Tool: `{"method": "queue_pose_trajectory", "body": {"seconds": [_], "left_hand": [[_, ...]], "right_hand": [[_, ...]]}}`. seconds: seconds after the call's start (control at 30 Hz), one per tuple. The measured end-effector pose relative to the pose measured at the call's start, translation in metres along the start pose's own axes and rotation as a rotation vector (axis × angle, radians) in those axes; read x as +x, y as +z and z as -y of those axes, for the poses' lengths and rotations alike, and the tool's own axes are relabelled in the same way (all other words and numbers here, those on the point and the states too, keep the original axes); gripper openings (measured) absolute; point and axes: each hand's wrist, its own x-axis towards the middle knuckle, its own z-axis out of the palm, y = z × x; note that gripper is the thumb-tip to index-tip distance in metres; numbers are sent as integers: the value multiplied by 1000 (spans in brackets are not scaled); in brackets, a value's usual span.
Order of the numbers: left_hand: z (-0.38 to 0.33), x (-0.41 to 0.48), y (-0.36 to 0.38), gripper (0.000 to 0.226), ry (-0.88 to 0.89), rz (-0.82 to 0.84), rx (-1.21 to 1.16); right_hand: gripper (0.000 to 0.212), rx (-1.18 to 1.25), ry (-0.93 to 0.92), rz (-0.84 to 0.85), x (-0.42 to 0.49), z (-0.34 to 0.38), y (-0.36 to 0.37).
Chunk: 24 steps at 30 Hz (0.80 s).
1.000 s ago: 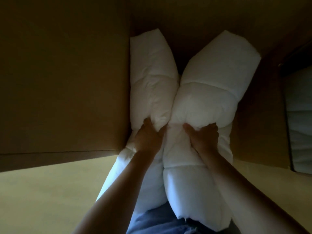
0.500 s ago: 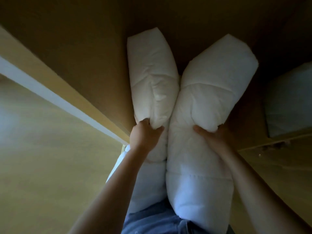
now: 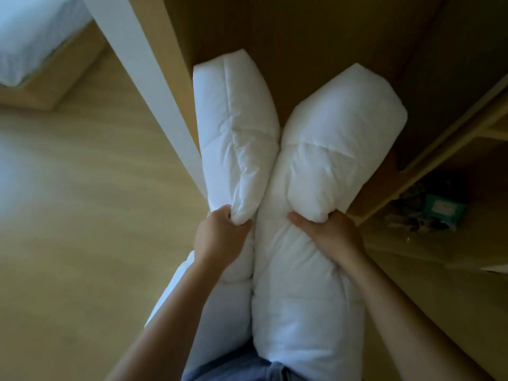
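Note:
A thick white quilted duvet (image 3: 299, 284) is folded into two long bulging rolls that run from my lap up toward a wooden wardrobe. My left hand (image 3: 221, 237) grips a bunched fold at the lower end of the left roll (image 3: 236, 133). My right hand (image 3: 330, 236) cups under the lower bulge of the right roll (image 3: 338, 149), thumb on the duvet's front and fingers hidden behind it. The two rolls spread apart at the top in a V shape.
An open wooden wardrobe (image 3: 302, 26) stands ahead, with its white door edge (image 3: 143, 78) on the left. A lower shelf at the right holds a teal box (image 3: 442, 213) among other items. A bed with white bedding (image 3: 33, 37) sits at the top left, above light wooden floor (image 3: 82, 215).
The duvet has come out of the dark wardrobe toward me and lower. My view has swung left, so the door edge, floor and bed show. My right hand has shifted under the right roll.

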Motion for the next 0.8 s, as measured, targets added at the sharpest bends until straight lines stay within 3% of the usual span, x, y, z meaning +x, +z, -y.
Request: {"method": "queue_pose_trajectory", "body": {"seconds": [0.23,0.37,0.53,0.8], "left_hand": [[71,-49,-39,33,-22,9,63],[143,-78,-78,32,-82,-4,-20],[245,-120,-141,16,-232,-63,-130],[370,-175,-215,14,-499,-264,-242]], "right_hand": [[101,-96,6,119,-64,5,67],[99,-207,-69,161,-110,26,130],[107,-256,-152,277,-171,66,211],[90,-446,-385,511,-221,142,340]]}}
